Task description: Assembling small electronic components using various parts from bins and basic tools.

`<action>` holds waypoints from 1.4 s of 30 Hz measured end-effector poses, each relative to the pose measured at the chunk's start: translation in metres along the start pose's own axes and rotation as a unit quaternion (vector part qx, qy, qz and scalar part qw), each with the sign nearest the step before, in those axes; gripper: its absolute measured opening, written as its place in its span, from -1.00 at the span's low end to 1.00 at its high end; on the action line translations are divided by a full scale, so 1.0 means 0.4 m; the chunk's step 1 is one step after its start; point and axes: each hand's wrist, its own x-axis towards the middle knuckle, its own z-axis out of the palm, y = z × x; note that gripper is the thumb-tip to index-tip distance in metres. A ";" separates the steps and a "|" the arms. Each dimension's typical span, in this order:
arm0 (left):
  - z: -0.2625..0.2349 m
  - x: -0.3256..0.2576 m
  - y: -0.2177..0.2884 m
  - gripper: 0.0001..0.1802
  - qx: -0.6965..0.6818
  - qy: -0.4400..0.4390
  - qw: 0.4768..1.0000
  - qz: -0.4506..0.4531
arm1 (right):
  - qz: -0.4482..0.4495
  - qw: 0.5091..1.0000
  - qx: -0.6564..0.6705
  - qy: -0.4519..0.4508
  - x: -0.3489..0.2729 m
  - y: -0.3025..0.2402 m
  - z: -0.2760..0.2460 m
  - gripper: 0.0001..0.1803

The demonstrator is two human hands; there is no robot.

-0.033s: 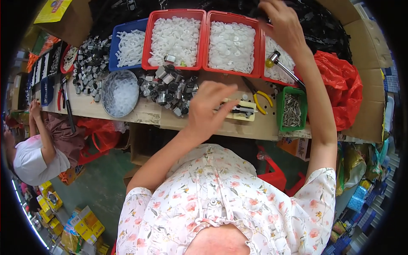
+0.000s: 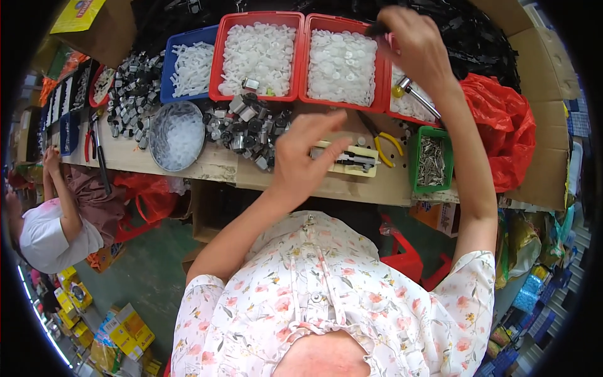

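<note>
My left hand (image 2: 303, 154) hovers over the near end of the bench, thumb and fingers apart, with nothing seen in it. Just beyond its thumb lies a cream-coloured block (image 2: 359, 169) with a dark and metallic piece (image 2: 358, 159) set in it. Up at the far right, my right hand (image 2: 417, 47) pinches a small black part (image 2: 378, 29) over the red trays; the part's exact kind is not clear. Beneath my right forearm, a hammer-like tool (image 2: 414, 94) with a yellow head and metal shaft rests across a red tray of white pieces.
Two red trays (image 2: 303, 63) and a blue tray (image 2: 162, 81) hold white plastic pieces. Small motors (image 2: 248, 129) are heaped beside a metal bowl (image 2: 204, 141). Yellow-handled pliers (image 2: 391, 146) lie near a green bin (image 2: 414, 179) of metal pins. Another person (image 2: 53, 220) sits at left.
My right hand has come slightly nearer and left, bringing the black part over the tray edge. My left hand has shifted slightly left, with its fingers still apart.
</note>
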 end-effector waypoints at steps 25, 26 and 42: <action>-0.095 -0.061 0.021 -0.68 0.013 0.044 0.998 -0.034 | 0.217 0.915 0.306 -0.147 -0.255 -0.376 -0.098 -0.65; -0.101 -0.062 0.018 -0.70 0.038 0.047 0.998 -0.007 | 0.219 0.915 0.306 -0.147 -0.255 -0.378 -0.093 -0.65; -0.069 -0.070 0.003 -0.77 0.133 0.033 0.985 0.101 | 0.226 0.915 0.289 -0.168 -0.253 -0.387 -0.091 -0.66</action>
